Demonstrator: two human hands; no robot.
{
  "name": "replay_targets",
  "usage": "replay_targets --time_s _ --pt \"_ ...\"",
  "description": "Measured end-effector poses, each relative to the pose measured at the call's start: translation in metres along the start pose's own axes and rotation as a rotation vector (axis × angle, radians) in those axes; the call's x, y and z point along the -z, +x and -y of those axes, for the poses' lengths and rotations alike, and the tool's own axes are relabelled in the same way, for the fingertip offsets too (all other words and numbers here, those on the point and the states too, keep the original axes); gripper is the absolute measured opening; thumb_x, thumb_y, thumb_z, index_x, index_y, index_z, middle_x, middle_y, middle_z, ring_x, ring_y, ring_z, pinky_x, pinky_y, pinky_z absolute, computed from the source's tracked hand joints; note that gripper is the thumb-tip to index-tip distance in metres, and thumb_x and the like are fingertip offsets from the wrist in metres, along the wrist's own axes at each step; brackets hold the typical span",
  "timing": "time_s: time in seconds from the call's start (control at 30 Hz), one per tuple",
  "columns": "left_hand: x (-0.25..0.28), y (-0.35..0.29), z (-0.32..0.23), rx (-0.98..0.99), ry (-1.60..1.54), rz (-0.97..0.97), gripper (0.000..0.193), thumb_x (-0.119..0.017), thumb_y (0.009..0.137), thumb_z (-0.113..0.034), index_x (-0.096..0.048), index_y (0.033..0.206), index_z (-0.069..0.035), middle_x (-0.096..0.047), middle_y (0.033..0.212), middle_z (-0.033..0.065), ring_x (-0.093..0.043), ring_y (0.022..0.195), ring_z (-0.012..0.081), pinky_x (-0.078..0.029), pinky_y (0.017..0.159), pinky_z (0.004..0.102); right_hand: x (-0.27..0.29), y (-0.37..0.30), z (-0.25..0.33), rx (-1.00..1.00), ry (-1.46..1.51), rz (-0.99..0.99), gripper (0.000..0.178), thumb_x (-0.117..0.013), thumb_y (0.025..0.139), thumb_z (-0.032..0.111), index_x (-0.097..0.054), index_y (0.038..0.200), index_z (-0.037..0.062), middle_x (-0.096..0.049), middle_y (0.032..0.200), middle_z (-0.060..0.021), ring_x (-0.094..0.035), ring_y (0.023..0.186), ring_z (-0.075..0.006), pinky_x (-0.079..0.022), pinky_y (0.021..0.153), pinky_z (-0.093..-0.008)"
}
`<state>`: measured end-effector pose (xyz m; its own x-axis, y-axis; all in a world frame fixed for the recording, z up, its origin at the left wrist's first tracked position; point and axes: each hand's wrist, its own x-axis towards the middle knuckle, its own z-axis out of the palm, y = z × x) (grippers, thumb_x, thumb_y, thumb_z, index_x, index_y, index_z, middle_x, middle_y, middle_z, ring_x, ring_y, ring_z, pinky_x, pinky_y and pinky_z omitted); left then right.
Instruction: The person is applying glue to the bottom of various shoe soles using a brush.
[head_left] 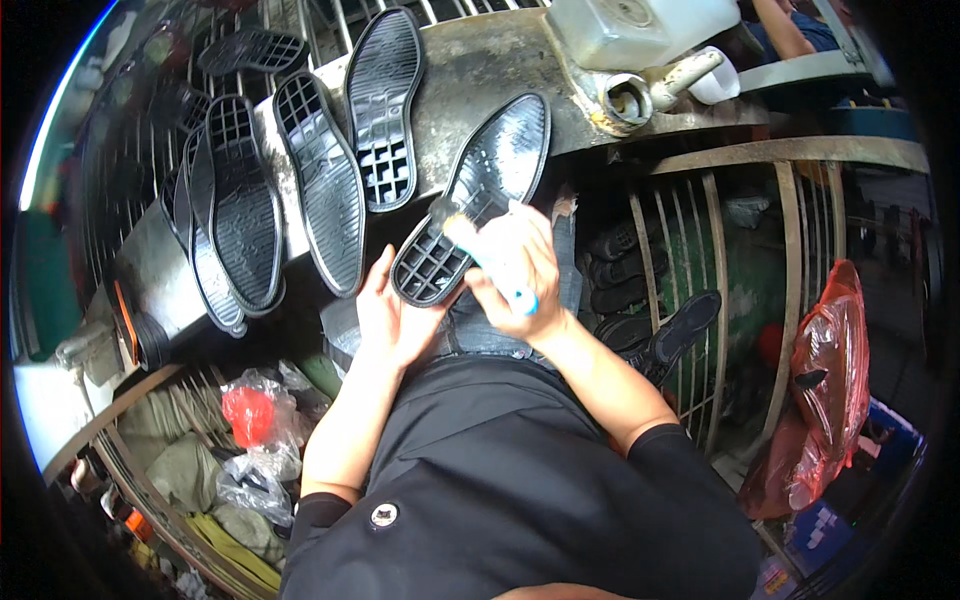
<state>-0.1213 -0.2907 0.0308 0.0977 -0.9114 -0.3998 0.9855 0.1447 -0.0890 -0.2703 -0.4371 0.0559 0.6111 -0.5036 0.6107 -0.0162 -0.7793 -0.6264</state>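
Note:
My left hand (pixel 393 318) is closed around the heel of a black shoe sole (pixel 502 150), which slants up and to the right with its gridded inner side facing me. Its forepart looks wet and shiny. In my right hand (pixel 525 262) is a pale-handled brush (pixel 466 234) with a blue end, its dark bristles at the sole's middle. Further black soles lie on the worktop (pixel 455 50): one upright sole (pixel 384 95) just beyond, another sole (pixel 322 190) left of it, and overlapping soles (pixel 240 215) farther left.
At the back right stand a translucent plastic container (pixel 640 35) and a stained open pot (pixel 627 102). Metal rails (pixel 715 270) rise on the right, beside a red plastic bag (pixel 830 370). Dark footwear (pixel 685 325) rests behind them. Lower left holds plastic bags (pixel 258 450). Another person's arm (pixel 782 28) shows top right.

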Motion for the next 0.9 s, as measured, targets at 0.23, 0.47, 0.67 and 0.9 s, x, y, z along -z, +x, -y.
replay_targets --time_s 0.23,0.47,0.67,0.9 --pt "-0.015 0.001 0.002 0.011 0.135 -0.013 0.070 -0.040 0.115 -0.045 -0.040 0.166 0.002 -0.051 0.163 0.0274 -0.052 0.151 0.0398 -0.037 0.129 0.0581 0.009 0.003 0.061 -0.079 0.223 0.199 0.030 -0.084 0.087 0.022 -0.074 0.111 0.0061 -0.069 0.105 -0.0122 -0.069 0.103 -0.0346 -0.049 0.109 -0.0555" --pt "-0.019 0.002 0.003 -0.174 0.466 0.000 0.065 -0.043 0.115 -0.037 -0.039 0.167 0.002 -0.049 0.168 0.0193 -0.052 0.152 0.0310 -0.039 0.129 0.0468 0.065 0.059 -0.003 -0.615 0.187 0.346 0.019 -0.072 0.105 0.018 -0.070 0.097 0.0012 -0.073 0.082 -0.0137 -0.075 0.078 -0.0282 -0.056 0.073 -0.0402" --pt "-0.034 -0.003 0.003 -0.265 0.727 0.020 0.071 -0.050 0.113 -0.043 -0.043 0.165 0.005 -0.053 0.165 0.0185 -0.053 0.149 0.0260 -0.036 0.129 0.0396 0.082 0.085 -0.044 -0.548 -0.020 0.310 0.025 -0.072 0.107 0.025 -0.072 0.099 0.0006 -0.076 0.086 -0.0168 -0.078 0.083 -0.0330 -0.058 0.077 -0.0414" --pt "-0.059 -0.009 0.003 -0.248 1.048 0.112 0.085 -0.056 0.109 -0.059 -0.047 0.164 0.005 -0.062 0.156 0.0193 -0.059 0.142 0.0232 -0.038 0.125 0.0360 0.097 0.116 -0.063 -0.339 -0.299 0.217 0.025 -0.072 0.106 0.027 -0.072 0.099 0.0035 -0.076 0.087 -0.0186 -0.076 0.085 -0.0398 -0.058 0.078 -0.0462"
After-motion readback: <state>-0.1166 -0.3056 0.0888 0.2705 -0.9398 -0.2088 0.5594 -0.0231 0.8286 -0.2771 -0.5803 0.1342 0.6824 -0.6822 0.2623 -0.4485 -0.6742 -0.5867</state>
